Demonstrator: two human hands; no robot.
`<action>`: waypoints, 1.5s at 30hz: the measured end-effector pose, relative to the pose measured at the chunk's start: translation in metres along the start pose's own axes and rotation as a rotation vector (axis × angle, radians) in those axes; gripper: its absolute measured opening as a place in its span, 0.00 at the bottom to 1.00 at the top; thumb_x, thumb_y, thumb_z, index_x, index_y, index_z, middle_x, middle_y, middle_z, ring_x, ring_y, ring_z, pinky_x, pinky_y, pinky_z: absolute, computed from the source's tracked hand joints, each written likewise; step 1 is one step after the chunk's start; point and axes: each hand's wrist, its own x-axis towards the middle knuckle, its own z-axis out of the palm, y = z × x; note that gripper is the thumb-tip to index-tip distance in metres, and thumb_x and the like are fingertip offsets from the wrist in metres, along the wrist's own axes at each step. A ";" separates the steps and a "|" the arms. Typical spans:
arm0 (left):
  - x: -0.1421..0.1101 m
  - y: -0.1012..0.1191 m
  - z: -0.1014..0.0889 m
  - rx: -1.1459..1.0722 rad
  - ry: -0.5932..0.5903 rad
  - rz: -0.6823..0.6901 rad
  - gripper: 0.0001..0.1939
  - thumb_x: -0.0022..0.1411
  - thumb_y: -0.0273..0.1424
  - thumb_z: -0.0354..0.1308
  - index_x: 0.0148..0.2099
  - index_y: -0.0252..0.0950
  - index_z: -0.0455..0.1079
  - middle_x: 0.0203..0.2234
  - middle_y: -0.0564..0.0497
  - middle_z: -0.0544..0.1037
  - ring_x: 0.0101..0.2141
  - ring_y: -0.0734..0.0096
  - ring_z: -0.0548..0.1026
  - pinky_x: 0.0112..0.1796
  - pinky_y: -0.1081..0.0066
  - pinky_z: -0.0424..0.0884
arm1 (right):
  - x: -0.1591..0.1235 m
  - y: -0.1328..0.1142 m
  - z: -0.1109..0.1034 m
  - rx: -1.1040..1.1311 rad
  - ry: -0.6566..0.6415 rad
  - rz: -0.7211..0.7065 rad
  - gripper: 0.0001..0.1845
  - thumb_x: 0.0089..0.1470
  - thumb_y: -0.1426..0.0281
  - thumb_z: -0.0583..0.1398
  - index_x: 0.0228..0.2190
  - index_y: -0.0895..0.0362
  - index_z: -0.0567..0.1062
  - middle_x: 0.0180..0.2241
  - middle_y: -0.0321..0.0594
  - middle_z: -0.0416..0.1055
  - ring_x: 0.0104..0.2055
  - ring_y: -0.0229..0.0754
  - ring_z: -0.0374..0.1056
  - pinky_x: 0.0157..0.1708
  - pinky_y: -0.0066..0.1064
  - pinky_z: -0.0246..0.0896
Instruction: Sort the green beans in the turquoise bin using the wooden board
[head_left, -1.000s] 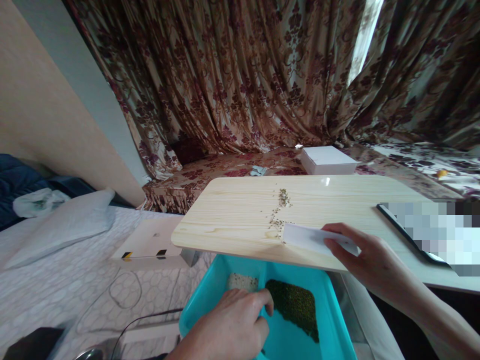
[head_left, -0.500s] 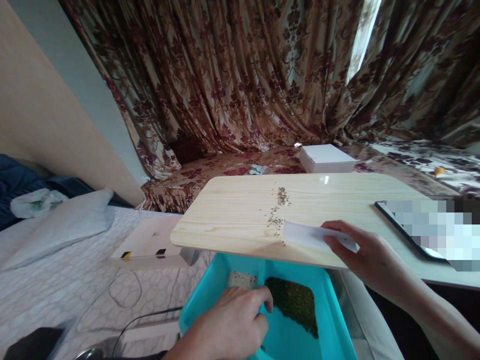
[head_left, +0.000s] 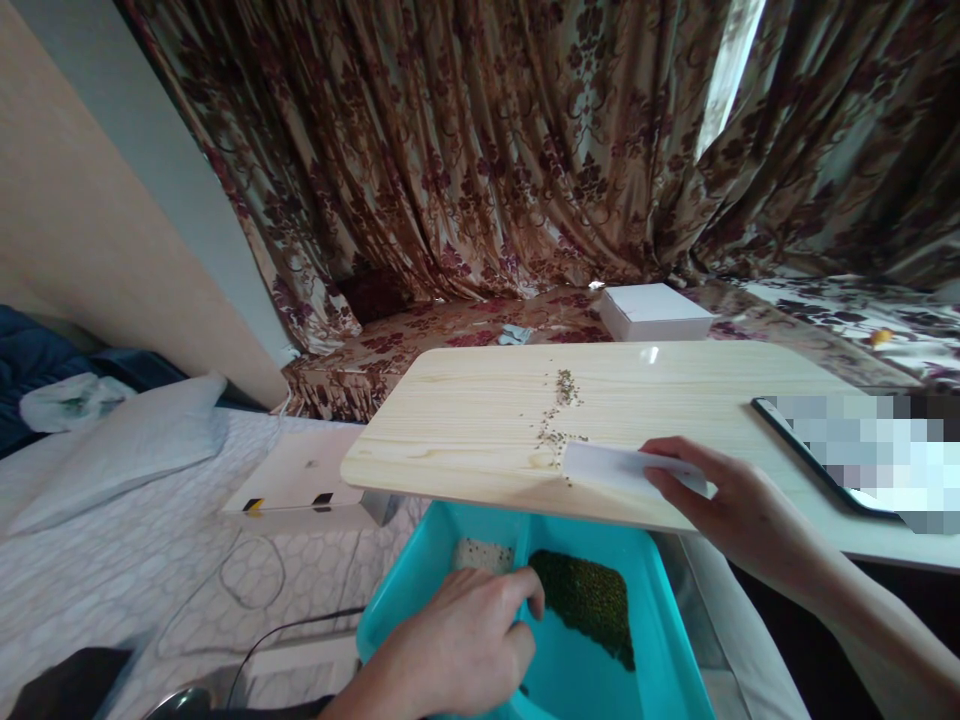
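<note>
My right hand (head_left: 724, 495) pinches a folded white card (head_left: 604, 466) between thumb and fingers. The card lies low on the pale wooden tabletop (head_left: 450, 420), its left end beside small scattered greenish-brown beans (head_left: 553, 438). Farther back is a denser clump of beans (head_left: 565, 385). Below the table's front edge, my left hand (head_left: 480, 635) is curled over the divider of a turquoise tray (head_left: 671, 610); its fingertips are hidden. Green beans (head_left: 589, 600) fill part of the right compartment. White grains with a few dark specks (head_left: 484, 555) lie in the left one.
A tablet-like device (head_left: 817, 455), partly blurred out, lies at the table's right. Behind stands a white box (head_left: 656, 308) before patterned curtains (head_left: 480, 150). At left are a bed with a pillow (head_left: 142, 440), a pale box (head_left: 300, 475) and a black cable (head_left: 292, 630).
Both hands keep nearly the same pose. The white card has shifted very slightly left against the scattered beans. The whole view has moved a little.
</note>
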 end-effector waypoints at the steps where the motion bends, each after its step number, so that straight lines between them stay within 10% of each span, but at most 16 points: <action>1: 0.000 0.000 0.000 0.000 -0.001 -0.001 0.22 0.62 0.29 0.49 0.55 0.42 0.75 0.47 0.45 0.81 0.50 0.52 0.76 0.52 0.59 0.69 | 0.000 0.001 0.000 0.001 -0.011 -0.002 0.12 0.59 0.61 0.57 0.37 0.51 0.79 0.32 0.39 0.83 0.27 0.44 0.76 0.26 0.33 0.70; 45: -0.001 -0.003 -0.002 -0.019 0.011 0.042 0.21 0.62 0.28 0.48 0.54 0.40 0.74 0.49 0.45 0.80 0.51 0.52 0.76 0.53 0.58 0.69 | -0.002 0.000 -0.004 0.021 -0.047 -0.015 0.12 0.59 0.61 0.57 0.38 0.51 0.79 0.33 0.40 0.84 0.29 0.45 0.78 0.27 0.32 0.71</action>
